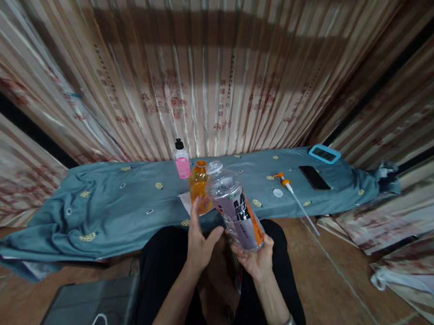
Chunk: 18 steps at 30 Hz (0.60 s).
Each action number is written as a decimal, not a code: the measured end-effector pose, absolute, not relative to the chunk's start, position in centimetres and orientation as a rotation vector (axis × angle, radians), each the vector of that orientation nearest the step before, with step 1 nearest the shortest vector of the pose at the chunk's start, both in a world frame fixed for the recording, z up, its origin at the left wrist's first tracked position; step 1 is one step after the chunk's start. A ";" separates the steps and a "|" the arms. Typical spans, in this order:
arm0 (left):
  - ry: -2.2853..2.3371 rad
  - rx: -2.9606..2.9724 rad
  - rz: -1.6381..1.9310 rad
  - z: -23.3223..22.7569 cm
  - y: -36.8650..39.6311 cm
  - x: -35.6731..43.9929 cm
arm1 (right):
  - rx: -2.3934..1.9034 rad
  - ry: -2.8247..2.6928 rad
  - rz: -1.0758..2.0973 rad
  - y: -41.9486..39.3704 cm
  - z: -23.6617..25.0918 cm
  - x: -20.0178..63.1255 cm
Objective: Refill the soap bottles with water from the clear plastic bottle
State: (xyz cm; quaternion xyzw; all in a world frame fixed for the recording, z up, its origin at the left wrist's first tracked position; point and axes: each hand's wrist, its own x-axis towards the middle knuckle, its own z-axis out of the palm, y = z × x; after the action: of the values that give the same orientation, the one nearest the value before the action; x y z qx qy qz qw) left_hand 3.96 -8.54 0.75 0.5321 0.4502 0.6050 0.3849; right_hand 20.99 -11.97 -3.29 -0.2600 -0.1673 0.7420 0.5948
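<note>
Dim warm light, shadow band across curtain (pixel 210 32), perhaps slightly blurred, edges bowed.

The single view comes from a camera on the person's head, looking forward and down over the lap at both hands, which sit close below the lens at lower centre. It faces a low table (pixel 106 207) draped in blue cloth, a short way ahead, with a curtain (pixel 212 75) right behind it. The wide lens bends the edges, and floor (pixel 339 282) shows at both bottom corners.
</note>
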 end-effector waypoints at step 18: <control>1.202 0.899 1.383 1.9 -11.7 4.3 | -0.405 -0.584 2.064 -12.1 -9.4 17.9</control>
State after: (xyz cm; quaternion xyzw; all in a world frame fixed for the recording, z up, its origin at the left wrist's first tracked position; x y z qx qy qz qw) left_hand 4.33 -11.74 1.90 0.3753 0.5019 0.5776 0.5231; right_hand 17.90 -12.06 -9.42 -0.1647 -0.2373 0.8390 0.4612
